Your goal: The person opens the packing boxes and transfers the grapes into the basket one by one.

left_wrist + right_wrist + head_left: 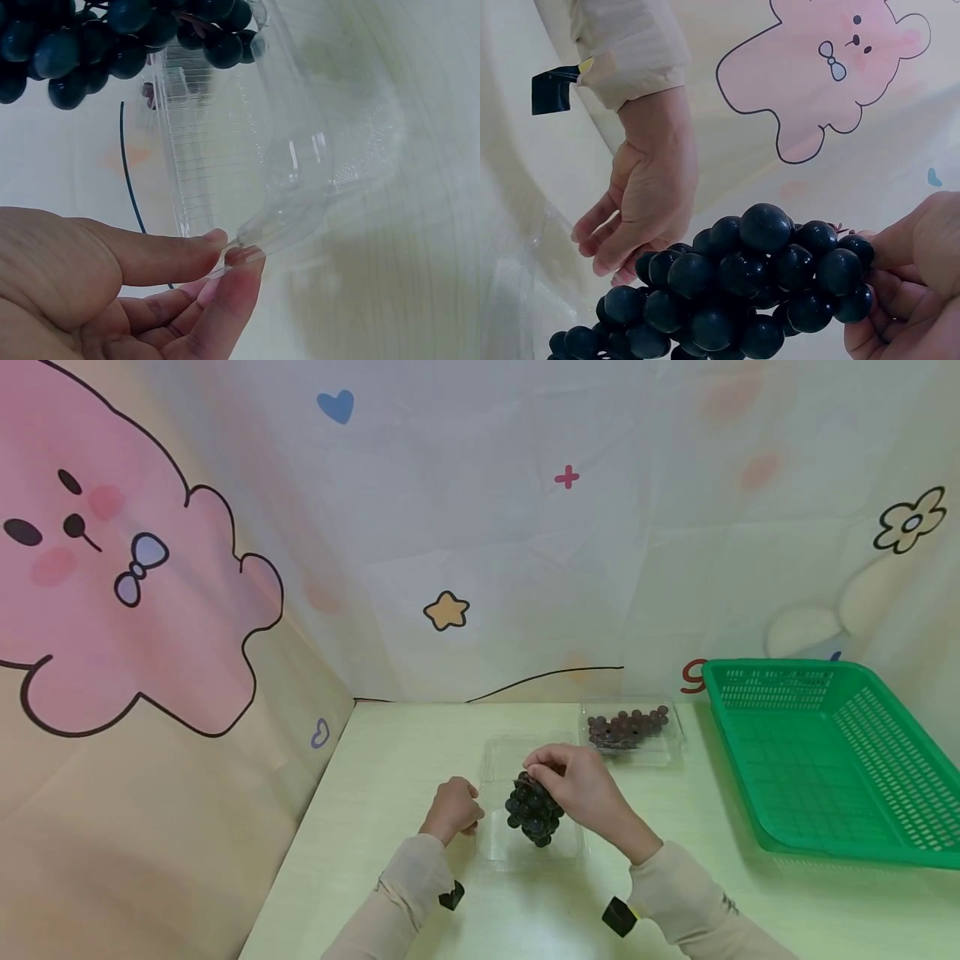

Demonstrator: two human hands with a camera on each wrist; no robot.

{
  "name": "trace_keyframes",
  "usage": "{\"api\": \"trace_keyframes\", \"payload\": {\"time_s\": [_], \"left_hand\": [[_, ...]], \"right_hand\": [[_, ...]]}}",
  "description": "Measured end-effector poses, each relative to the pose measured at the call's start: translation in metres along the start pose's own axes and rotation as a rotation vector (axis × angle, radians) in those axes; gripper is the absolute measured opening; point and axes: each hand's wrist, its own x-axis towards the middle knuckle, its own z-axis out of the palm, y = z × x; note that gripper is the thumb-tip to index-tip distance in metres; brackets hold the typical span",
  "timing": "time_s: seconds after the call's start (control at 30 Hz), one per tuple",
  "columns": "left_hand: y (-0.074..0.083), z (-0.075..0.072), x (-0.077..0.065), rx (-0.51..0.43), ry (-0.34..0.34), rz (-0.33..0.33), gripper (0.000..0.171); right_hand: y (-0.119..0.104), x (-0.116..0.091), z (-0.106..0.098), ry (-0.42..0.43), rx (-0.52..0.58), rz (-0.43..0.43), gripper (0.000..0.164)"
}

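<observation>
Pale cloth printed with cartoon shapes (517,543) hangs behind a light, wood-grained table (382,777); a big pink cartoon bear (165,627) fills its left side. With the thumb and fingers of my right hand (588,789) I pinch the stem end of a bunch of round, near-black grapes (534,810), over a clear, thin-walled plastic container (498,852). Whether the lowest grapes touch its floor, I cannot tell. My left hand (453,807) pinches the container's left rim between thumb and forefinger, the other fingers curled in.

To do this well, I judge, I should bear the weight by the stem, so that no grape is squashed or pulled loose, and move the bunch slowly. Such light plastic would probably slide or buckle if knocked, so the left pinch should steady the rim without bending it.

Beyond the container, to the right, a second clear plastic box (663,752) holds dark red grapes (628,728); farther right sits a green, perforated plastic basket (847,777). I find no brand or label on any of these. On the cloth, by the basket's far left corner, a red character (692,678) reads as a 9 or a g. Small dark marks on my beige right sleeve (675,889) are too tiny to read.
</observation>
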Motion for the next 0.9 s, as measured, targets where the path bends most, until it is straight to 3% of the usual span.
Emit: {"api": "trace_keyframes", "payload": {"time_s": [0.9], "left_hand": [[0.004,0.001,-0.001,-0.027,-0.002,0.000,0.034]], "right_hand": [[-0.044,0.016,-0.034,0.031,-0.042,-0.055,0.008]]}}
